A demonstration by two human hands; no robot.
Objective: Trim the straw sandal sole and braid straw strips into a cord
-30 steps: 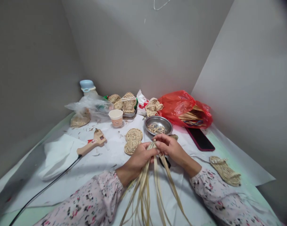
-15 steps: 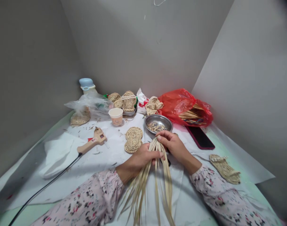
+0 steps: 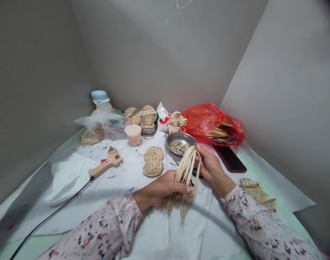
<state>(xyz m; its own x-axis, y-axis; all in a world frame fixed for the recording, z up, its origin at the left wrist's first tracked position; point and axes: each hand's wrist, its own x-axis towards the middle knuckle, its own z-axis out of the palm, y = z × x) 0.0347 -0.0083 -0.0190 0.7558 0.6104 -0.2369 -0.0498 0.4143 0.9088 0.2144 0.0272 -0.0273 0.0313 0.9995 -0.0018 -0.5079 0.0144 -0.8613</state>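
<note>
A bundle of pale, flat straw strips (image 3: 187, 164) hangs between both hands over the white sheet. My right hand (image 3: 208, 162) pinches its gathered top end beside the metal bowl. Lower down, my left hand (image 3: 167, 187) is wrapped round the strips, thumb across them, and their loose ends fan out below, blurred. Partly hidden behind the bundle lie scissors (image 3: 197, 174) with dark handles. A woven figure-eight straw piece (image 3: 153, 161) lies flat to the left of the bundle. The metal bowl (image 3: 172, 147) holds short straw scraps.
A glue gun (image 3: 106, 164) with a black cord lies left, near a paper cup (image 3: 133, 134). Behind are woven pieces (image 3: 148, 117), a clear plastic bag (image 3: 108, 121) and a red bag (image 3: 202, 121) of straw. A phone (image 3: 231, 159) and woven piece (image 3: 258, 193) lie right.
My right hand and the bundle's top have moved right and slightly up. My left hand has shifted slightly right and lower. The hanging ends have been drawn up, and the scissors show more.
</note>
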